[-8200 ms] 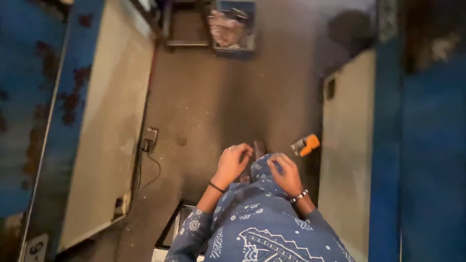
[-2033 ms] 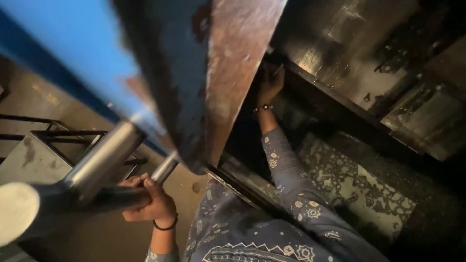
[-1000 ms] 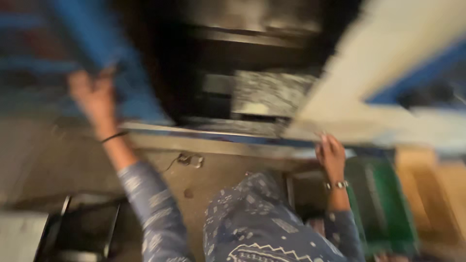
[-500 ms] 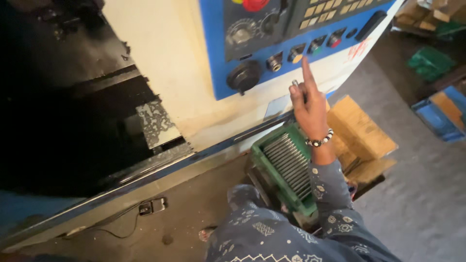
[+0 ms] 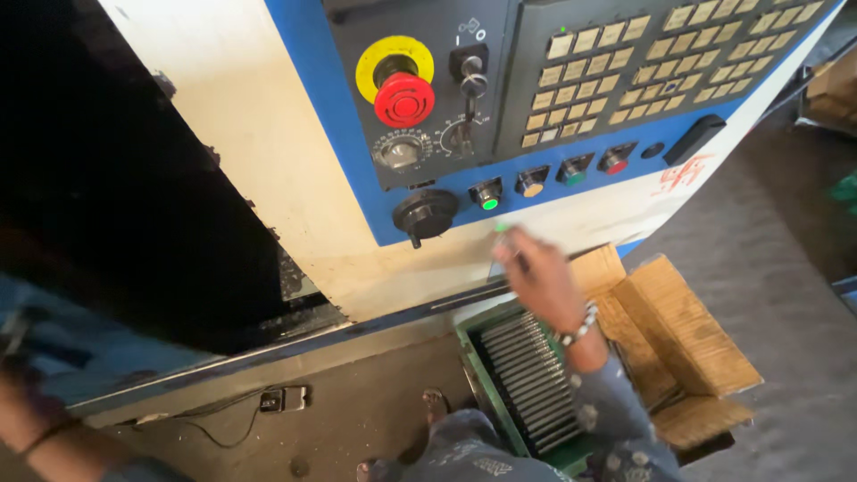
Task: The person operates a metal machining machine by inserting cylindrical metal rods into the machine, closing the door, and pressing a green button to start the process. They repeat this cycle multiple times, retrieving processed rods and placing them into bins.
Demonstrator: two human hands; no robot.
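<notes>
A machine control panel (image 5: 571, 98) fills the upper view, blue-framed with a red emergency stop button (image 5: 403, 98) on a yellow ring, a black rotary knob (image 5: 425, 214) and a row of round buttons. One of them, a lit green button (image 5: 488, 198), glows just above my right hand (image 5: 536, 277). That hand hangs blurred a little below the button row, index finger extended, holding nothing. My left hand (image 5: 22, 375) is blurred at the far left edge against the blue sliding door (image 5: 116, 348); its grip is unclear.
A green crate (image 5: 527, 379) of metal rods stands on the floor under my right arm, with open cardboard boxes (image 5: 669, 330) beside it. The dark machine opening (image 5: 134, 178) is at left. A small foot switch (image 5: 284, 398) with cable lies on the floor.
My right hand has dropped from the upper button area to just below the button row. The view has shifted closer to the panel, and my left forearm has entered at the left edge.
</notes>
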